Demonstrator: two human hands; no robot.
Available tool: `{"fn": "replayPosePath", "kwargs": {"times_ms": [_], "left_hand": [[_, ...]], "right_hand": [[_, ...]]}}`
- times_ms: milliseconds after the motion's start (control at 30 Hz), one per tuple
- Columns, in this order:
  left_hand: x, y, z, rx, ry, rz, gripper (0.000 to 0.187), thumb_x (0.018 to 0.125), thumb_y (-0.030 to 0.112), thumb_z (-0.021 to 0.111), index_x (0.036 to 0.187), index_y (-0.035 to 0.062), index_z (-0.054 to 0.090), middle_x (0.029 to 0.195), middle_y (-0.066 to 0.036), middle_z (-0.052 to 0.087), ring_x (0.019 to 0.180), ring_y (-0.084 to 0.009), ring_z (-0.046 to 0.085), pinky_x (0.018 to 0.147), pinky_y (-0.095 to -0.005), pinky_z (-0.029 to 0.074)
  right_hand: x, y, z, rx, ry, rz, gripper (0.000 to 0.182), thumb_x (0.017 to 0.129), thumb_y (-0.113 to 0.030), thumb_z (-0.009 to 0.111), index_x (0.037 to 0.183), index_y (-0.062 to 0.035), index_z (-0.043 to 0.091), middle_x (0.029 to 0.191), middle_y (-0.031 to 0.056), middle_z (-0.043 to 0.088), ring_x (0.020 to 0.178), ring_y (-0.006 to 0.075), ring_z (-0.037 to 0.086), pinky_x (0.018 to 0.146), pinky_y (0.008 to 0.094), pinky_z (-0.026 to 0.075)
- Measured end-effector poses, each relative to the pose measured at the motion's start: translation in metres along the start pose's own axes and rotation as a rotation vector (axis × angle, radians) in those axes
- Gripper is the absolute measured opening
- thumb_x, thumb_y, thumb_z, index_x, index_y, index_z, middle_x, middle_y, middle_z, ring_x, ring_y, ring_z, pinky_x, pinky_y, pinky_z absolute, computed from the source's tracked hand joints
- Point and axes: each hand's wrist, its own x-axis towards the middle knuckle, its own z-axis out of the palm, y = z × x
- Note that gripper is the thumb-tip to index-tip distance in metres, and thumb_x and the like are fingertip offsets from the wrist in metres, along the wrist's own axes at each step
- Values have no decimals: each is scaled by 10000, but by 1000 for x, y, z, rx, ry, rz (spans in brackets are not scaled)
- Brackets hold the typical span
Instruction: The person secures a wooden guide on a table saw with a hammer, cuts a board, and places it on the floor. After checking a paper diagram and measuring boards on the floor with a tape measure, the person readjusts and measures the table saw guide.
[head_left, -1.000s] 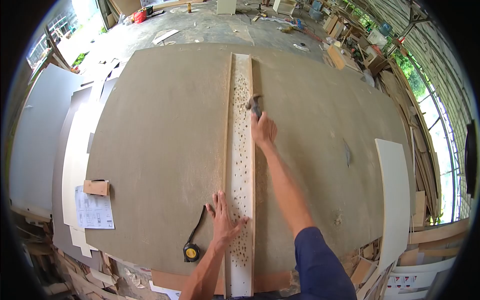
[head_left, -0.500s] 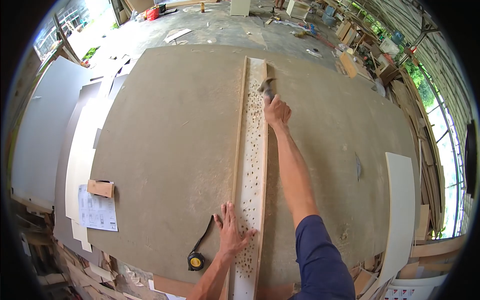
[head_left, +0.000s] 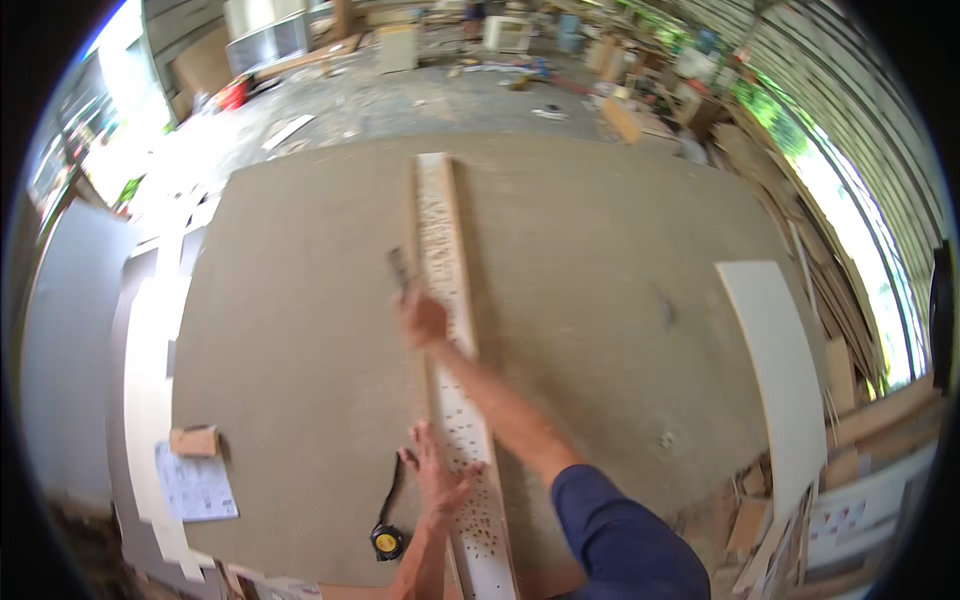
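Note:
A long, narrow white board [head_left: 459, 410] edged with wooden strips runs lengthwise over a large brown panel, with many dark spots or bits scattered along its face. My right hand [head_left: 420, 316] is wrapped round a hammer [head_left: 399, 268], smeared by motion, over the board's left edge strip. Lower down, my left hand [head_left: 440, 478] lies flat across the board with its fingers spread. Just left of that hand rests a black and yellow tape measure [head_left: 387, 542] with a black strap.
Beneath everything lies the large brown panel [head_left: 300, 330]. A printed sheet [head_left: 195, 492] sits at its left edge under a small wood block [head_left: 194, 441]. White boards lean at the left [head_left: 70, 350] and right [head_left: 775, 370]. Timber offcuts line the right side.
My right hand and the hammer have moved from the board's far right edge to its left edge, nearer me. My left hand stays on the board. The camera view has shifted.

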Motion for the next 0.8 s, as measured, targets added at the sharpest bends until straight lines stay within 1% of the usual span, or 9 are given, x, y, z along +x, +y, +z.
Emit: {"fn": "replayPosePath", "kwargs": {"times_ms": [67,133,233,300,400,467,567,633,800], "left_hand": [[0,-12,7,16,-4,67,1170,745,440,782,1539,-60,84,1599,-255,180,1522,-347,58,1179,-550,-83],[4,-24,7,113,-105,70,1136,724,361,797,1541,-46,120,1593,-251,207,1516,-331,102,1187,-543,-62],[2,-31,13,100,-113,128,1115,732,381,796,1537,-42,150,1588,-246,225,1512,-335,120,1187,-545,-38],[1,-36,16,38,-62,168,1101,738,395,795,1534,-39,170,1586,-242,238,1509,-337,132,1188,-546,-22],[7,-48,18,-70,20,241,1081,746,416,794,1530,-34,200,1581,-237,257,1504,-341,150,1189,-548,3],[14,-56,16,-97,86,255,1069,751,429,793,1527,-31,220,1578,-233,269,1501,-344,162,1189,-549,19],[8,-16,1,129,93,100,1068,710,343,848,1512,-45,260,1564,-238,301,1485,-340,223,1198,-516,68],[6,-16,-1,54,148,175,938,745,313,835,1469,-54,365,1508,-256,391,1433,-352,333,1194,-428,207],[32,-56,10,280,347,152,596,869,248,706,1330,-86,528,1307,-310,558,1196,-450,537,1035,-483,414]], "right_hand": [[-57,-25,26,-83,-3,-142,388,993,-338,443,1102,17,555,939,209,675,790,343,667,673,468,532],[-102,-49,44,-44,-142,-246,446,943,-295,512,1237,39,482,974,265,641,927,397,637,771,498,524],[-170,-79,20,-67,-236,-543,441,904,-188,549,1256,57,445,1086,250,571,978,390,609,780,491,531],[-206,-92,-41,262,-405,-500,389,898,-157,570,1221,43,487,1141,213,545,1011,380,595,792,463,534],[-257,-64,-89,176,-109,-608,295,910,-154,575,1148,18,547,1158,183,548,1015,377,599,808,456,530],[-304,-28,-154,397,-68,-371,213,926,-142,573,1098,-17,589,1134,153,565,1011,356,608,820,450,523],[-402,48,-237,301,90,-47,127,936,-107,583,1030,-34,627,1096,127,643,948,307,652,807,390,546],[-485,107,-289,127,315,24,125,937,-136,604,1015,-47,644,1039,115,669,908,298,663,772,376,553],[-706,205,-395,-158,649,631,91,944,-119,624,999,-54,654,906,128,671,748,268,670,622,362,518]]}}
